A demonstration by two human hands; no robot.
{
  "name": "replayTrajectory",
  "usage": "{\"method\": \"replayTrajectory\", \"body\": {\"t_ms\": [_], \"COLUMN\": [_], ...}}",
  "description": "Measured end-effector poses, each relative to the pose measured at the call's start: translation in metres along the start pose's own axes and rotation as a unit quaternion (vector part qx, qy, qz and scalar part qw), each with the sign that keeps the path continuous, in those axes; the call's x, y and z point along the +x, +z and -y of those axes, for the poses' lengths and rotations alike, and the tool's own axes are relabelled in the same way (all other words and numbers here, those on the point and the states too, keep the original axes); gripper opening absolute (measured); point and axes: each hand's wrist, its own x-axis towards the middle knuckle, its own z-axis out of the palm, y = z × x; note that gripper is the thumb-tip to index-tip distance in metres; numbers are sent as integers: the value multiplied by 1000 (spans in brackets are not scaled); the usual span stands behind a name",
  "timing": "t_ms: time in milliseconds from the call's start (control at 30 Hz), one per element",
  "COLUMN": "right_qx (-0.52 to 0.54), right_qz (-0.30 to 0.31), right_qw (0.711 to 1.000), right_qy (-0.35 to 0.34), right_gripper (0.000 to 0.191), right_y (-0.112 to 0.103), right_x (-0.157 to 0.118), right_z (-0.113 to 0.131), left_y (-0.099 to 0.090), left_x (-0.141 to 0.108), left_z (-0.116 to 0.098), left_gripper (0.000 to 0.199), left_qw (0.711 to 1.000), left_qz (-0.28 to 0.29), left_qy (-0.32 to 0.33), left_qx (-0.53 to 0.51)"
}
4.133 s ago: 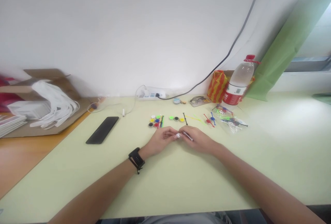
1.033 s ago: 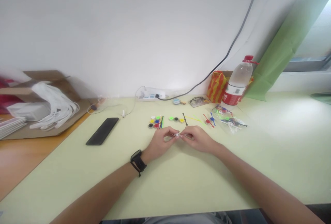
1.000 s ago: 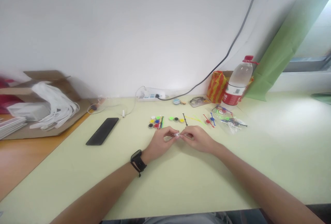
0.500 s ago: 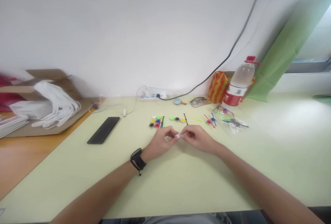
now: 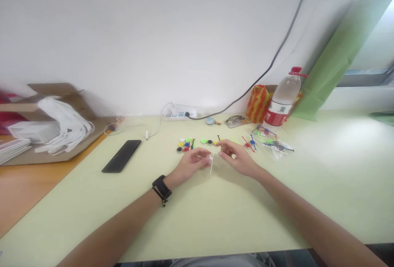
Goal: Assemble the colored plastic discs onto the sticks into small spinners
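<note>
My left hand (image 5: 194, 163) pinches a small white piece with a thin white stick (image 5: 211, 167) over the table. The stick stands roughly on end beside the fingertips. Just to its right, my right hand (image 5: 236, 157) is apart from it, thumb and index finger spread with nothing seen between them. Behind the hands lie several coloured round discs (image 5: 186, 144) with thin sticks (image 5: 192, 143) beside them. A red disc with a red stick (image 5: 248, 145) and a blue stick (image 5: 253, 141) lie to the right. My right hand partly hides the things behind it.
A black phone-like slab (image 5: 122, 156) lies on the left. A power strip (image 5: 180, 113) sits against the wall with cables. At the right back stand a large bottle (image 5: 281, 102) and a striped bag (image 5: 257, 103), with clear plastic packets (image 5: 277, 148) in front. An open cardboard box (image 5: 89, 135) is far left.
My right hand has let go of the white piece and moved slightly away, its fingers opening. The white stick now shows upright in my left hand.
</note>
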Motion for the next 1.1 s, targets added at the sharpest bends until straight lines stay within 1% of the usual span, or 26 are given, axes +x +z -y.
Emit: {"method": "replayTrajectory", "body": {"t_ms": [67,200,233,300,333,367,400,433,467,500,567,600,667,700,767,800,867,900,933,967,1033,1100], "right_qx": [2,27,33,45,53,63,71,75,73,67,58,61,72,75,79,89,125,143,158,168,177,191], "right_qz": [-3,4,9,49,83,117,143,152,142,116,66,51,36,28,37,55,92,98,89,68,30,15], "right_qw": [1000,1000,999,998,995,990,986,984,985,989,995,996,995,995,994,991,983,979,977,977,976,972], "right_qy": [-13,-14,-8,15,30,45,56,61,61,55,44,43,49,55,71,80,99,106,112,116,125,134], "right_gripper": [29,57,56,36,39,53,63,67,65,59,40,38,52,55,43,43,63,68,68,64,49,37], "right_y": [1,5,5,5,4,2,1,0,0,0,3,5,9,10,9,7,2,0,-3,-4,-3,0], "right_x": [-1,-5,-5,-6,-5,-5,-5,-4,-3,-3,-2,-2,-3,-3,-3,-2,-1,0,1,2,3,3], "right_z": [1,2,2,4,5,6,7,7,8,7,5,3,0,-2,-2,-1,1,3,4,5,5,4], "left_y": [-1,-3,-3,-3,-4,-4,-4,-4,-4,-4,-4,-4,-4,-4,-4,-4,-4,-4,-4,-3,-3,-3], "left_x": [1,3,3,4,4,4,5,5,5,5,4,4,3,3,3,4,4,5,5,5,5,5], "left_z": [0,-2,-2,-1,-1,0,1,1,2,2,1,1,0,1,1,1,1,1,1,1,1,1], "left_gripper": [36,36,35,34,34,34,34,34,34,34,34,34,34,34,34,34,34,34,34,35,35,36], "left_qw": [1000,1000,1000,999,999,999,999,998,998,999,999,999,999,999,999,999,998,998,997,997,998,998], "left_qz": [-15,-20,-20,-25,-30,-36,-40,-42,-40,-36,-30,-29,-30,-31,-37,-42,-54,-59,-62,-62,-60,-57], "left_qy": [0,-10,-11,-13,-13,-13,-14,-15,-15,-16,-18,-18,-15,-14,-13,-12,-10,-8,-8,-8,-9,-7], "left_qx": [-4,-10,-12,-18,-23,-29,-34,-38,-38,-36,-28,-24,-23,-24,-27,-29,-34,-35,-36,-35,-30,-20]}}
